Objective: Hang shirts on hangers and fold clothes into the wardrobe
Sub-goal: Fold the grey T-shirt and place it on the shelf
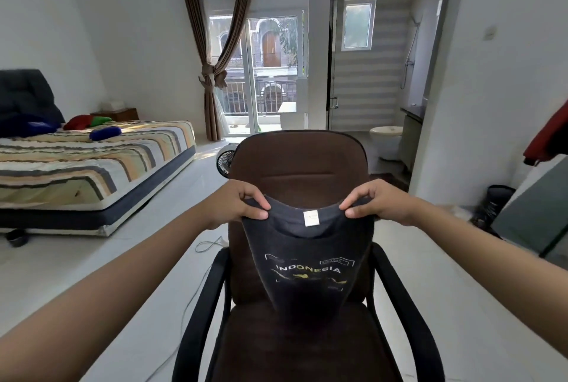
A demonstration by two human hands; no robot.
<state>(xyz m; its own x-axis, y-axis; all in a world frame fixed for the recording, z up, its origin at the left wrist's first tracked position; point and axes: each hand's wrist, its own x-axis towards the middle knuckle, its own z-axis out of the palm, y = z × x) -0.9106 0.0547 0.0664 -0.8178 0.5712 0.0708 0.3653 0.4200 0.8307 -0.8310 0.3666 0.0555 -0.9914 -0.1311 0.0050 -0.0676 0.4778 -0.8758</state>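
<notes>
My left hand (242, 203) and right hand (379, 205) pinched the dark T-shirt (307, 271) by its shoulders above the brown chair (299, 160), where a loosened pinch could drop it.

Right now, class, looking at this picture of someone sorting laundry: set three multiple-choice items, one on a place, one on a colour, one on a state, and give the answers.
1. Where does the shirt hang?
A. Over the bed
B. Over the chair seat
C. On the floor

2. What colour is the chair's upholstery?
A. Brown
B. White
C. Green

3. How is the shirt held?
A. By one hand
B. On a hanger
C. By both hands at the collar

Answers:
1 B, since the shirt dangles in front of the backrest, above the seat.
2 A, since backrest and seat are brown, with black armrests.
3 C, since the left hand and right hand each pinch the neckline with their fingers, and no hanger shows.
</notes>
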